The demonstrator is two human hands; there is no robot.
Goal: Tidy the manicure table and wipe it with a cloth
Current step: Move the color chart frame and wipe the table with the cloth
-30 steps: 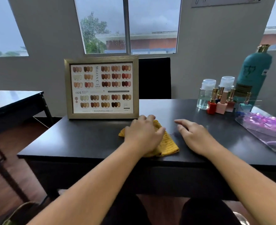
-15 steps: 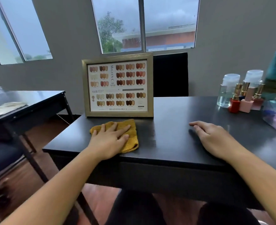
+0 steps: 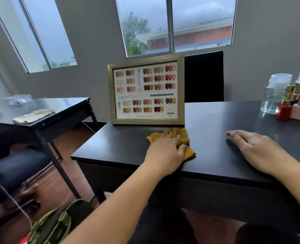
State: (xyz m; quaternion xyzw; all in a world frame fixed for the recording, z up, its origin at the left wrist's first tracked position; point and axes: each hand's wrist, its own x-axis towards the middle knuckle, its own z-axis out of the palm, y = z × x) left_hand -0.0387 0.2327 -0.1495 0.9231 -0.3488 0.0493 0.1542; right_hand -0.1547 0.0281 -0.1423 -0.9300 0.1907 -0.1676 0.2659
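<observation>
Wiping is going on at the left part of the dark tabletop (image 3: 216,141). The yellow cloth (image 3: 181,138) is lying just in front of the standing picture frame (image 3: 145,90), between it and the tabletop's front edge. The left hand (image 3: 163,152) is pressing down on the cloth. Its fingers (image 3: 171,136) are lying on top, a little bent, not wrapping around it. The right hand (image 3: 255,150) is resting flat on the bare tabletop, well apart from the cloth, with straight fingers holding nothing.

I am thinking the frame is the big worry. It is standing up on its edge (I cannot see what is propping it), so a push of the cloth away from the person could be bumping it and tipping it over. A pull the other way could be dragging the cloth off the front edge. The polish bottles (image 3: 284,110) and clear bottles (image 3: 274,95) at the far right are sitting close together, so a wide sweep there could be knocking them down.

The cloth is bunched up and messy. Its long way is running slantwise, from far left to near right, with one corner pointing at the front edge.
</observation>
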